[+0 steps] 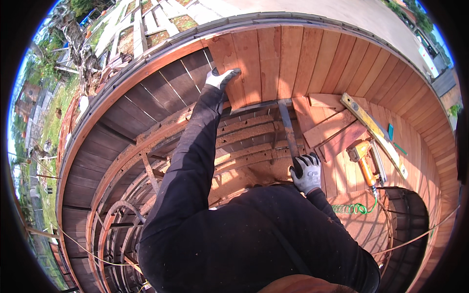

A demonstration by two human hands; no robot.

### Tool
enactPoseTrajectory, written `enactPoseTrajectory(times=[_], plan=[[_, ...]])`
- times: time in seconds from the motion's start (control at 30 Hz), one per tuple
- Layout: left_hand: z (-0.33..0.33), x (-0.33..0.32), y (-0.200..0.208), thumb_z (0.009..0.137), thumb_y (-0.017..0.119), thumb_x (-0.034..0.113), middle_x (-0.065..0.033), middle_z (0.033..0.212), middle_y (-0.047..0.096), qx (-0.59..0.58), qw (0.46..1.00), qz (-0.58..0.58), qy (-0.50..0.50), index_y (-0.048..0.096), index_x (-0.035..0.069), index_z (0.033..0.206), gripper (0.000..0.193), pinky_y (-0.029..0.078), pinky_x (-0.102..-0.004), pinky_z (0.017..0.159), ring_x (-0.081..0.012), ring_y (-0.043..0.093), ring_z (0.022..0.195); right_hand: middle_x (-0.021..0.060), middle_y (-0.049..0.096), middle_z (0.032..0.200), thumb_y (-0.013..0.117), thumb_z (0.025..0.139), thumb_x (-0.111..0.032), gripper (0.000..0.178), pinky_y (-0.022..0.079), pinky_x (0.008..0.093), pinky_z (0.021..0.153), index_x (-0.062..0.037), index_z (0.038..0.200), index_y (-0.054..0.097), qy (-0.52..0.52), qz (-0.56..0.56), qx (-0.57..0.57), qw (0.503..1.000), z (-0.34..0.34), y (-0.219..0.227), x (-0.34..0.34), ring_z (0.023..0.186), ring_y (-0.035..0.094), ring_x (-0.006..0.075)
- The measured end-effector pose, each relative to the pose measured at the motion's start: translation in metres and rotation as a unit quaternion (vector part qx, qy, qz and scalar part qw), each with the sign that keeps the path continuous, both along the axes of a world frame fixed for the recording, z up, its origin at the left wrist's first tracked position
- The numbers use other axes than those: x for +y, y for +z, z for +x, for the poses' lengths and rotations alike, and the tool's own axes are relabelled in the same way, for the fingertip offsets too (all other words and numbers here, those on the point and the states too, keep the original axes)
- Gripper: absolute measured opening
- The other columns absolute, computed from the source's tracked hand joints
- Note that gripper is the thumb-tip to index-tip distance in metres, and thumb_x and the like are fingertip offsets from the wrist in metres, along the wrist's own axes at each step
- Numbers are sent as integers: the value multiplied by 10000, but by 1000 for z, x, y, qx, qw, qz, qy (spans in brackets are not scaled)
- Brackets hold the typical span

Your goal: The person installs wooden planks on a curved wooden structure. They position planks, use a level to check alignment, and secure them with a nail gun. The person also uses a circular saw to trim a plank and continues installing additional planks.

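My left hand [222,78], in a white and dark work glove, reaches forward to the left end of a row of reddish wooden planks. Its fingers are closed at the left edge of the end plank [225,53], whose near end stands free above the open frame. My right hand [307,175], gloved alike, is lower and nearer my body. Its bent fingers rest at the near end of a dark bar [288,127], beside laid boards; the undersides of the fingers are hidden.
Right of my right hand lie loose board pieces [332,129], a yellow spirit level [373,132] and an orange nail gun [362,158] with a coiled green hose [354,209]. Curved, open ribs [146,171] dusted with sawdust spread left. A round opening [408,234] sits lower right.
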State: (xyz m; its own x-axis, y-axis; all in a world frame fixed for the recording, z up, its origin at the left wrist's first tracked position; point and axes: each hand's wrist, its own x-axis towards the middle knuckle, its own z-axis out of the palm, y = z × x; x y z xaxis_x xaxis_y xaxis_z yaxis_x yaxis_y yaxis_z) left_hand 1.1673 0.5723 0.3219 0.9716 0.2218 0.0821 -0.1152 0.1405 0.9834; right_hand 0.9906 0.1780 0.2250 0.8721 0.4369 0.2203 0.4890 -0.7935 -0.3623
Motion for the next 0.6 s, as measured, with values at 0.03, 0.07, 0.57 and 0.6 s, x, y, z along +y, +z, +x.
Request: enactPoseTrajectory(times=[0.03, 0.07, 0.57, 0.6], plan=[[-1, -1, 1, 794, 793, 158, -48, 998, 696, 11, 1000, 0, 2, 664, 22, 1095, 355, 529, -284, 778, -133, 656, 879, 116, 591, 1159, 694, 771, -310, 421, 307, 510, 1074, -99, 1128, 619, -2, -2, 2, 1000, -1, 1, 0, 1196, 467, 344], [-2, -3, 3, 793, 794, 163, -48, 1000, 695, 21, 1000, 1, 3, 664, 23, 1097, 359, 526, -285, 781, -134, 655, 883, 116, 591, 1159, 694, 772, -310, 422, 307, 510, 1074, -98, 1129, 619, -3, -3, 4, 1000, -1, 2, 0, 1196, 467, 344], [5, 11, -7, 802, 789, 210, -39, 1010, 695, 4, 997, 80, -9, 678, 26, 1096, 365, 505, -289, 799, -130, 638, 914, 116, 591, 1171, 696, 773, -316, 431, 303, 506, 1080, -97, 1137, 621, -5, -1, 11, 1000, -1, 0, 0, 1206, 462, 342], [4, 10, -7, 804, 787, 207, -40, 1010, 696, 8, 996, 85, -10, 679, 24, 1093, 358, 506, -289, 801, -130, 639, 916, 116, 592, 1172, 695, 774, -316, 431, 303, 506, 1080, -96, 1137, 622, -6, -1, 12, 1000, -1, 0, 0, 1208, 462, 341]])
